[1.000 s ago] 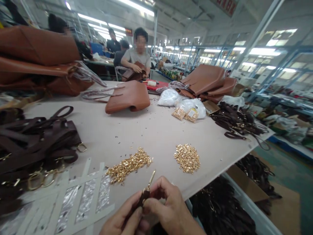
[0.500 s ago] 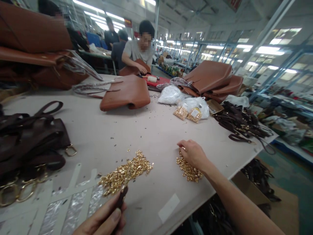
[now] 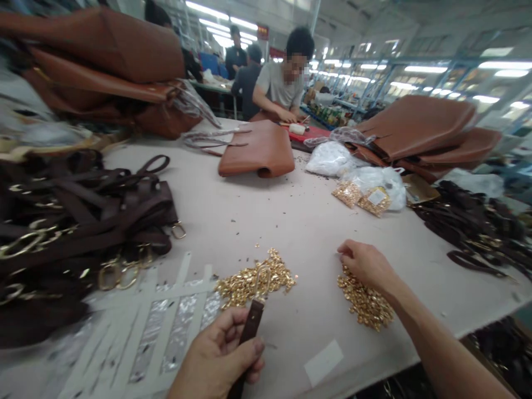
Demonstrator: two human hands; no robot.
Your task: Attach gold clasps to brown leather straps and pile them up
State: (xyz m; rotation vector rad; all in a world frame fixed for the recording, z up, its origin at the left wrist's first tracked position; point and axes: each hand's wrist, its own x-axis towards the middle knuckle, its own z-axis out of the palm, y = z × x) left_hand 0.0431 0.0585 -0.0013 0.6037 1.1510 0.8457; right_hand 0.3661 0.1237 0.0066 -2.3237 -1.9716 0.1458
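My left hand grips a dark brown leather strap with a gold metal ring at its upper end, held upright near the table's front edge. Just beyond the ring lies a heap of small gold fittings. My right hand reaches out over a second heap of gold fittings, its fingers curled and pinched at the heap's far edge. What the fingers hold, if anything, is hidden.
A pile of dark straps with gold rings fills the left. Tan leather bags lie in the middle and stacked at left and right. Plastic bags of fittings sit beyond my right hand. A person works across the table.
My hands have parted: the right one left the strap and reached to the right heap of fittings. The left now holds the strap alone, raised with its ring showing. The view shifted left.
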